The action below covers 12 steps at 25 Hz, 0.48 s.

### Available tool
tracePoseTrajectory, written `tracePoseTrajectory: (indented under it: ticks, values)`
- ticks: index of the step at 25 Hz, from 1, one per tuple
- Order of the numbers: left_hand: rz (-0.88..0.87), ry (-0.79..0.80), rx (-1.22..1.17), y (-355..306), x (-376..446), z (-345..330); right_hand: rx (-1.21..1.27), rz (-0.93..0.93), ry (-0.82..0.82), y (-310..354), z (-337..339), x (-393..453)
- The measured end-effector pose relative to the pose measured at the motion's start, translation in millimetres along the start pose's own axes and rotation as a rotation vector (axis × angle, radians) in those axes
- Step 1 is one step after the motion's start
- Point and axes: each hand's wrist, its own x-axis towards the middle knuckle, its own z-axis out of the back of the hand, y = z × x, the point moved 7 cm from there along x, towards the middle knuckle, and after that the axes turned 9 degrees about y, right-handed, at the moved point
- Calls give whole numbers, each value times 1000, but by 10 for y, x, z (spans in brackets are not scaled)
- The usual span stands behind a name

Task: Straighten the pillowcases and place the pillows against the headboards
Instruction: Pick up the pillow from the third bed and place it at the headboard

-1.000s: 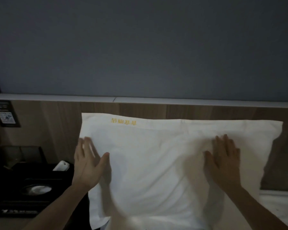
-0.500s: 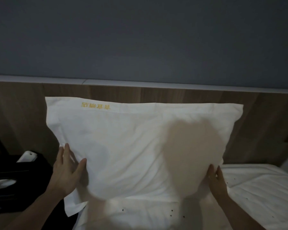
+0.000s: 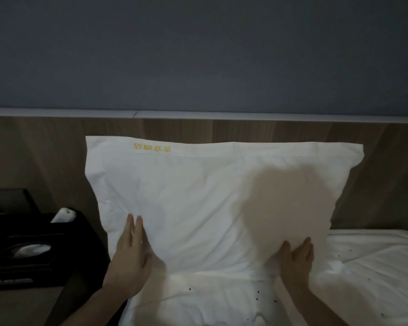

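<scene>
A white pillow [image 3: 198, 191] with yellow stitched characters along its top edge leans upright against the wooden headboard [image 3: 45, 161]. My left hand [image 3: 130, 252] lies flat on the pillow's lower left face, fingers straight and pointing up. My right hand [image 3: 296, 260] touches the pillow's lower right corner with fingers straight, where the pillow meets the bed. A soft shadow falls on the pillow's right half.
The white bed sheet [image 3: 375, 267] spreads below and to the right, dotted with small dark specks. A black bedside table [image 3: 33, 255] at the left carries a tissue box and a small white item [image 3: 64, 215]. A grey wall rises above the headboard's white ledge.
Both hands slid down the pillow's face from its middle to its bottom edge. The left hand then moved inward onto the lower left face.
</scene>
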Motion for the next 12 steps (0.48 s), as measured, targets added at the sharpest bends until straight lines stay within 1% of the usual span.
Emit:
tracePoseTrajectory:
  ticks: [2, 4, 7, 9, 12]
  values:
    - [-38, 82, 4, -7, -169, -187, -20, -10, 53, -43, -170, -191]
    - [-39, 153, 4, 17, -298, -288, -44, 19, 116, -44, -359, -402]
    - [-6, 279, 76, 155, -470, -357, -108, 67, 289, 5, -761, -756]
    - [-5, 388, 148, 219, -647, -430, -143, 153, 376, 84, -991, -970]
    - [11, 457, 168, 291, -961, -465, -226, 293, 474, 187, -1170, -1272]
